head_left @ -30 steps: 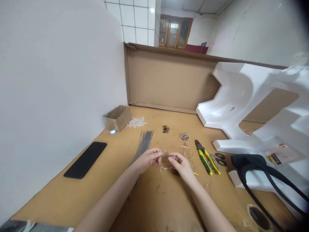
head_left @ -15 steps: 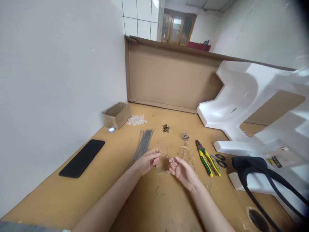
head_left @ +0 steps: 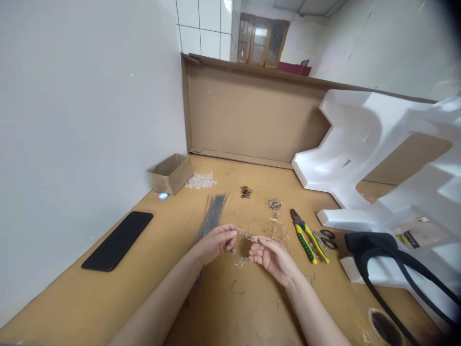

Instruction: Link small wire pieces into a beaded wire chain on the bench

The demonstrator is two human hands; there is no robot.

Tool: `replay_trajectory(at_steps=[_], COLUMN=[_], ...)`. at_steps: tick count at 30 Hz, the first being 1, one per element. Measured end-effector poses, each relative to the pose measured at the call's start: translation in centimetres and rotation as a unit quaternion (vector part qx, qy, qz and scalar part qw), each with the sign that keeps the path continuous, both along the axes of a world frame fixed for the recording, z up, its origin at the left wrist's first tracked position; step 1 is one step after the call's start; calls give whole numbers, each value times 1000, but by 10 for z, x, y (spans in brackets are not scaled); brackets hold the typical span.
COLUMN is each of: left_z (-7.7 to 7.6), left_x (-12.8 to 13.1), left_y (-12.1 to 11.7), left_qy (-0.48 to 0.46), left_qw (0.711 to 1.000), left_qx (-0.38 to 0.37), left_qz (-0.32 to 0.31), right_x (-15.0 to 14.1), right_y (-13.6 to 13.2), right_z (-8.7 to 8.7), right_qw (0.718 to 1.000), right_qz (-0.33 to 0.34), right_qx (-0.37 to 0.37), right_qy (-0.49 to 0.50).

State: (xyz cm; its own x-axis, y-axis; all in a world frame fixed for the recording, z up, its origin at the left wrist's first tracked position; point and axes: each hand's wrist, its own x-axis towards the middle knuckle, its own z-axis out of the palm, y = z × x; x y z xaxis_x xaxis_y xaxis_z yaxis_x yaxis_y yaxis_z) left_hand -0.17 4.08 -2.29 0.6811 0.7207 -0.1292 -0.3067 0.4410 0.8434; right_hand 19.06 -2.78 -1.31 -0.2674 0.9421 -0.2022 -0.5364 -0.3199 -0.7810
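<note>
Between my two hands is a thin wire loop with small clear beads (head_left: 245, 235), its upper and lower sides showing across the gap. My left hand (head_left: 217, 244) pinches its left side with thumb and forefinger. On the right side, my right hand (head_left: 271, 258) grips it with curled fingers, palm partly turned up. A bundle of straight grey wires (head_left: 213, 216) lies just behind my left hand. Loose wire loops (head_left: 277, 230) rest beyond my right hand, with a small wire coil (head_left: 275, 203) behind them. Green-and-yellow pliers (head_left: 304, 236) and black-handled scissors (head_left: 327, 235) lie to the right.
Clear beads (head_left: 201, 180) are piled beside a small cardboard box (head_left: 171, 175). Black rings (head_left: 246, 192) lie mid-table. A black phone-like slab (head_left: 118, 241) is at left. White foam (head_left: 353, 129) and a black strap (head_left: 374, 245) occupy the right, near a table hole (head_left: 383, 327).
The view has shifted slightly. Both hands stay on the beaded wire loop, and more of it shows between them. The tools and piles have not moved.
</note>
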Motion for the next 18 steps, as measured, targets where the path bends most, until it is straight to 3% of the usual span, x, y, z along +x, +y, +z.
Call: replay_trajectory(at_steps=[7,14,16,18], left_z=[3,-8,-12,-15], left_x=[-9,-11,-12,-15], left_y=[6,16,20,23], left_qy=[191,274,291,308], left_qw=[975,941,929,919], left_qx=[113,180,204,215], left_qz=[19,80,107,123], right_x=[-34,-54,-56,-57], right_y=[-13,-25,-30,-36], right_z=[-12,-27,-26,-24], right_qw=[996,977,947,874], right_qz=[-3,-1,-2,-2], right_qx=[26,68,107,216], right_qy=[-82,-201,-302,-435])
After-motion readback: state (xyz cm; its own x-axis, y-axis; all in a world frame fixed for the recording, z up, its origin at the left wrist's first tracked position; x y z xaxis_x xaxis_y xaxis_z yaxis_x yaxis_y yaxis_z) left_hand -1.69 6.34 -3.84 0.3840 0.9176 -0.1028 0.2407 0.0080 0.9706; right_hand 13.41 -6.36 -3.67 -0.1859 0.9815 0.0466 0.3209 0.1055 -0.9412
